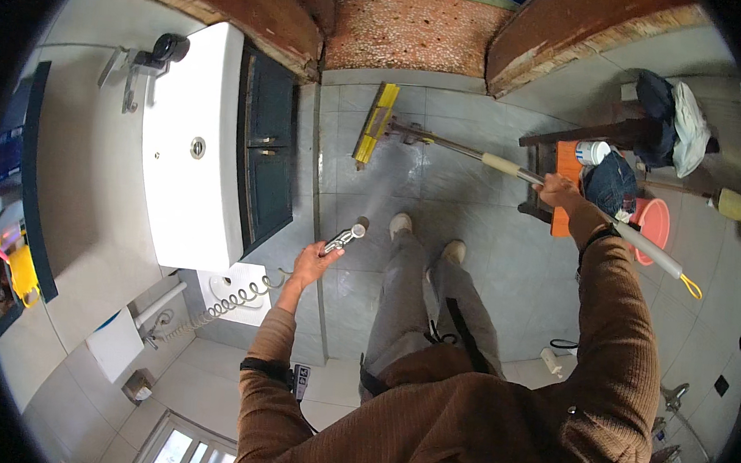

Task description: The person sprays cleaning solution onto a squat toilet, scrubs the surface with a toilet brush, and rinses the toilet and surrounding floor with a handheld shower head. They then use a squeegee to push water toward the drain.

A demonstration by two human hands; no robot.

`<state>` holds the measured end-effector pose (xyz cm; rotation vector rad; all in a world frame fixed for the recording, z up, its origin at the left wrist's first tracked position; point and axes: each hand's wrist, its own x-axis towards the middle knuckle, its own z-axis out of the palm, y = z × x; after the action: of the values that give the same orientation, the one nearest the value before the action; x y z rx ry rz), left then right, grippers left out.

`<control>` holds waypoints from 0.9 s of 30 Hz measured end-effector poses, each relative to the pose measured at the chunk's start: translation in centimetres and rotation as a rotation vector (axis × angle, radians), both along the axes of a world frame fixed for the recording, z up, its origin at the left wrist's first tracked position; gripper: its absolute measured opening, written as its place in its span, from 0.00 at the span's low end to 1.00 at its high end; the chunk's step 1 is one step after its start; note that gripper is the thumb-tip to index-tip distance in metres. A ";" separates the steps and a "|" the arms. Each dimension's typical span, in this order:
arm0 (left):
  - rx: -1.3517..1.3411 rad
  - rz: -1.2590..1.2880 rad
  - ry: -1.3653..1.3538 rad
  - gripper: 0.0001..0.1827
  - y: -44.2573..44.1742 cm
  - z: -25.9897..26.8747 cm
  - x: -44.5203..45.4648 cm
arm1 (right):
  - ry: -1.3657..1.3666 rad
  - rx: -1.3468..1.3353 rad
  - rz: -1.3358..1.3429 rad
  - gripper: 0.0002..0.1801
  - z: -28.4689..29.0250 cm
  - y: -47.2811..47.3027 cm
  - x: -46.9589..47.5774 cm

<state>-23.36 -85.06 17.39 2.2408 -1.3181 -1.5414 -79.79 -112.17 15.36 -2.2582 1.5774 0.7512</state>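
Observation:
My left hand point(312, 266) grips a chrome handheld bidet sprayer point(344, 237). Water sprays from its head toward the mop. A coiled metallic hose point(229, 302) trails from beside my left wrist to the wall. In my right hand point(557, 191) is the pole of a mop point(500, 165), held at a slant with its yellow-looped end beyond my forearm. The mop head point(376, 125), with a yellow plate and a dark lower edge, rests near the doorway. Beneath it the grey tiled floor point(387, 169) looks wet.
A white sink point(190, 157) on a dark blue cabinet point(268, 149) stands to the left, near a squat toilet point(239, 292). Right are an orange-topped stool point(562, 225), a pink bucket point(656, 227) and hanging cloths point(688, 130). Ahead, a raised sill point(405, 81) borders speckled red flooring point(411, 36).

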 end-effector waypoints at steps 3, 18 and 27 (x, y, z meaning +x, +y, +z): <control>0.008 -0.016 0.023 0.28 -0.6 0.2 -0.5 | 0.018 0.051 -0.147 0.27 0.1 3.2 -5.1; -0.238 -0.026 0.218 0.21 -7.3 5.2 -9.2 | -0.327 0.751 -1.047 0.20 6.1 34.9 -6.8; -0.211 0.059 0.178 0.19 -6.7 6.6 -7.2 | -0.299 0.564 -1.084 0.10 12.2 27.5 -6.6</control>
<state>-30.52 -91.72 23.97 1.9505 -1.2851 -1.4675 -86.37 -84.70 27.59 -0.8468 1.7911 0.4124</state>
